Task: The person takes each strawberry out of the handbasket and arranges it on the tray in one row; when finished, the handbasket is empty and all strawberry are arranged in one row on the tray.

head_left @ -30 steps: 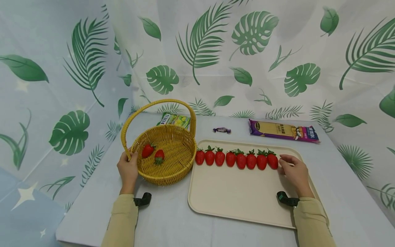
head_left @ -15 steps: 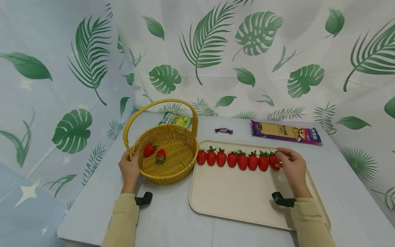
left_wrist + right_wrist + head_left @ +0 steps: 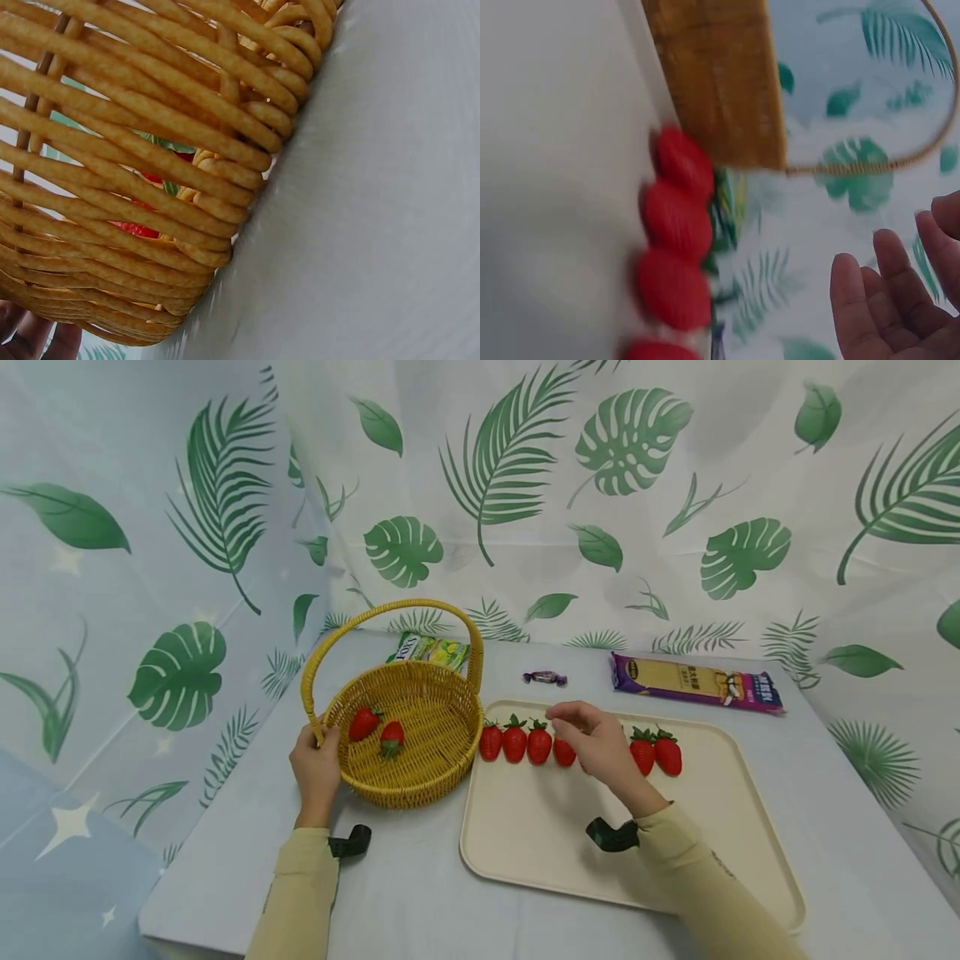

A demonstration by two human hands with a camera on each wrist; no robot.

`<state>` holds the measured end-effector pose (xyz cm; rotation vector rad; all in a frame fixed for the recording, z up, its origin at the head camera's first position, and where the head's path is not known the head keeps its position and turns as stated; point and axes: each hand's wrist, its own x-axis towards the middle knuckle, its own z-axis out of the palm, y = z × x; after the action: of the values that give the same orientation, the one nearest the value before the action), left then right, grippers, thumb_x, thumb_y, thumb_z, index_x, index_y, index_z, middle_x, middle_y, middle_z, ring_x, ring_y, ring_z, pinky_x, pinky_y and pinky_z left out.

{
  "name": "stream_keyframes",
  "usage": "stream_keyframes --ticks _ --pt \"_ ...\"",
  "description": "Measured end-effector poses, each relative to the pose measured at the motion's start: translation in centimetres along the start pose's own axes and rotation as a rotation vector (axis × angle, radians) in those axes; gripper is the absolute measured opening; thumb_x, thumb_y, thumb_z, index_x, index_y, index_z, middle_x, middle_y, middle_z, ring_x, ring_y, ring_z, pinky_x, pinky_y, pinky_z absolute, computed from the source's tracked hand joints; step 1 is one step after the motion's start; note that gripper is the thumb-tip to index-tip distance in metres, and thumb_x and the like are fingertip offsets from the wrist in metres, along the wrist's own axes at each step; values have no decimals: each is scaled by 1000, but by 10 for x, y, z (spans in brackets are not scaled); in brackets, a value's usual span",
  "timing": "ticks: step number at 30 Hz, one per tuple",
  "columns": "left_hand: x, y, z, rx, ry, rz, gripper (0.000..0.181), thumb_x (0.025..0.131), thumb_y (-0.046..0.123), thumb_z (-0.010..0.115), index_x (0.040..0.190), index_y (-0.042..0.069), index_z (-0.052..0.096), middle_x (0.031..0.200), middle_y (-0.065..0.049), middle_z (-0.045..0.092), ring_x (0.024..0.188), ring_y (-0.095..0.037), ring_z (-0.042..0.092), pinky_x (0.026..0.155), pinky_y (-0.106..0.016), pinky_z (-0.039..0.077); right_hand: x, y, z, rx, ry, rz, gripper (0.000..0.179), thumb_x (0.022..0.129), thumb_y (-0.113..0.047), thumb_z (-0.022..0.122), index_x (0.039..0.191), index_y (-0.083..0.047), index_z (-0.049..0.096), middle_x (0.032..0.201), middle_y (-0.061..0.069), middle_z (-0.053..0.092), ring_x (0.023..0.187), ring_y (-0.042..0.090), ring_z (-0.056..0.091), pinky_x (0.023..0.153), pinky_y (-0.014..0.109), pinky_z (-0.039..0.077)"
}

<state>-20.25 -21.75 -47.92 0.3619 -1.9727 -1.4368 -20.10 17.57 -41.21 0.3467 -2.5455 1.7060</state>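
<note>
My left hand (image 3: 316, 772) grips the yellow wicker basket (image 3: 405, 797) on its left side, where the handle meets the rim. Inside the basket lie two strawberries, one farther left (image 3: 364, 724) and one nearer its middle (image 3: 392, 735). On the cream tray (image 3: 525, 835) a row of strawberries (image 3: 538, 746) runs along the far side. Above that row is my right hand (image 3: 603, 752), hiding some of the strawberries. In the right wrist view its fingers (image 3: 847, 289) are loosely bent and hold nothing, apart from the blurred strawberries (image 3: 679, 221).
Behind the basket lies a green candy packet (image 3: 438, 652). A small purple wrapped candy (image 3: 545, 677) sits beyond the tray, and a purple and yellow food packet (image 3: 693, 681) lies at the back right. A leaf-patterned curtain (image 3: 517, 568) closes off the back.
My right hand has moved left from the right end of the row to above its middle, uncovering the rightmost strawberries. The left hand stays at the basket.
</note>
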Motion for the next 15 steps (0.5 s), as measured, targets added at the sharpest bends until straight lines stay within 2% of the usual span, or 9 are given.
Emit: stream_keyframes --ticks 3,4,5,7,11,12,15 --pt "0 -1 0 -2 2 1 15 93 9 60 83 0 55 120 -21 66 89 -17 52 66 -22 34 5 -11 28 5 -46 -83 19 96 -17 62 111 -6 68 111 10 69 91 16 61 72 23 50" --pt "0 -1 0 -2 2 1 15 93 9 60 83 -1 55 120 -21 66 89 -17 52 66 -22 34 7 -15 37 22 -62 -108 19 96 -15 62 110 -5 69 112 10 69 92 15 61 77 22 50" --pt "0 -1 0 -3 3 1 15 93 9 60 83 0 55 120 -21 66 89 -17 52 66 -22 34 8 -19 46 39 -77 -124 18 95 -14 62 110 -4 69 111 10 69 87 16 61 74 23 51" --pt "0 -1 1 2 6 3 14 93 9 60 83 0 55 119 -21 66 89 -16 52 65 -22 34 12 -26 63 60 -95 -143 18 95 -13 63 109 -4 69 111 11 69 91 13 61 78 23 50" --pt "1 -1 1 10 16 1 14 92 9 61 84 -1 56 118 -20 67 85 -16 51 63 -21 34 20 -37 92 81 -139 -171 18 94 -11 63 110 -4 68 108 14 68 84 15 61 72 26 50" --pt "1 -2 2 11 19 1 14 92 9 61 84 -1 57 118 -20 67 84 -16 51 62 -20 34 22 -39 99 79 -150 -175 18 94 -11 63 110 -5 68 107 14 68 89 14 62 76 26 51" --pt "1 -2 2 14 22 0 14 92 8 62 84 -2 57 118 -20 67 83 -17 50 61 -19 33 28 -42 117 90 -190 -188 20 94 -11 63 111 -4 67 108 14 69 92 19 64 78 29 52"
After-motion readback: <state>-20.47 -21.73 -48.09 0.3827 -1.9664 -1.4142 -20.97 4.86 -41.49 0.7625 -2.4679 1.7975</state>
